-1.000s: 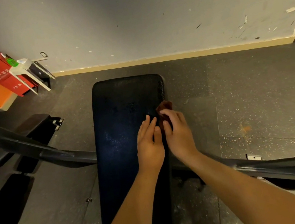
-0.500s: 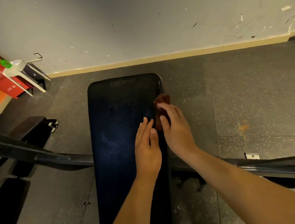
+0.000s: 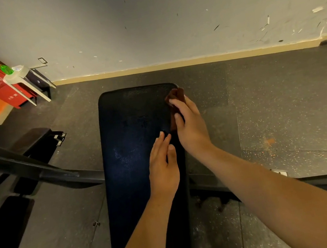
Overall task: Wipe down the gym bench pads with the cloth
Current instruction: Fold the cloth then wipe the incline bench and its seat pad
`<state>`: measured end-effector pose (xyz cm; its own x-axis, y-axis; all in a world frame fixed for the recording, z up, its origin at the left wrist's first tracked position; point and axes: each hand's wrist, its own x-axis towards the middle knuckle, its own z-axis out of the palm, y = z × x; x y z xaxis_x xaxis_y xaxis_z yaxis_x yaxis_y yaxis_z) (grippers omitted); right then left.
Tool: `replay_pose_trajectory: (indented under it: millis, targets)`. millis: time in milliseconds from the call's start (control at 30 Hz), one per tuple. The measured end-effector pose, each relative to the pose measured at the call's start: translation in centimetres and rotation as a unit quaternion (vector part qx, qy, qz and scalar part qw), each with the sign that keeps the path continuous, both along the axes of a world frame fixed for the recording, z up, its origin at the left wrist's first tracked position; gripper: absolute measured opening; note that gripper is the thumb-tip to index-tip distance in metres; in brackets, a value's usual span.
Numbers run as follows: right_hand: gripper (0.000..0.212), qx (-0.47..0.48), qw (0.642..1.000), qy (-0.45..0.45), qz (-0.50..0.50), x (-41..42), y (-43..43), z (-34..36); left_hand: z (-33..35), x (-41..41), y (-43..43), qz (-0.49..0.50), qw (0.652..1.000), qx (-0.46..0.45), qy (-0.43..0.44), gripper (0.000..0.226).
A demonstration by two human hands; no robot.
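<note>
**Wiping along the bench pad's (image 3: 133, 133) right edge**

Pinching the brown cloth (image 3: 175, 95), bunched, in the curled fingers (image 3: 183, 107) of the right hand (image 3: 192, 129) at the pad's 1 o'clock corner. Pressing the left hand (image 3: 162, 167) flat, fingers straight, on the pad at 7 o'clock of the right. Judging the cloth light, limp, easily wadded; best held as a bunch under the fingertips. Judging the pad firm, grainy, perhaps slick. Flanked by speckled rubber floor (image 3: 285, 102); scuffed wall (image 3: 161, 15) at 12 o'clock, white stool (image 3: 19, 77) at 10.

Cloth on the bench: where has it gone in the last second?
The right hand, gripping the cloth, slid it along the pad's right edge toward the far corner. The left hand stayed flat on the pad.
</note>
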<state>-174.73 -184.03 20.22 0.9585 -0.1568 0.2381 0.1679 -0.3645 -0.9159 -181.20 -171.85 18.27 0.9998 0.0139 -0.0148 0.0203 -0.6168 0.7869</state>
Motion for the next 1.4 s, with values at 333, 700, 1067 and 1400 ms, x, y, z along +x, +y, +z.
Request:
replay_pose_trajectory:
  millis: [333, 700, 1067, 1400]
  targets:
    - [0.045, -0.001, 0.997, 0.062, 0.047, -6.7, 0.1, -3.6, 0.3, -0.8, -0.6, 0.003, 0.998, -0.056, 0.026, 0.043]
    - [0.041, 0.004, 1.000, -0.003, 0.005, -7.9, 1.0, -6.3, -3.3, -4.1, 0.1, 0.016, 1.000, -0.013, -0.003, 0.045]
    - [0.044, 0.017, 0.999, 0.016, 0.028, -8.5, -0.2, -5.3, -7.3, -7.2, 0.7, 0.014, 0.999, -0.013, -0.039, 0.045]
    - [0.038, 0.010, 0.991, -0.116, 0.070, -13.9, 1.1, -15.5, -11.6, -7.7, -0.7, 0.082, 0.973, -0.005, -0.214, 0.041]
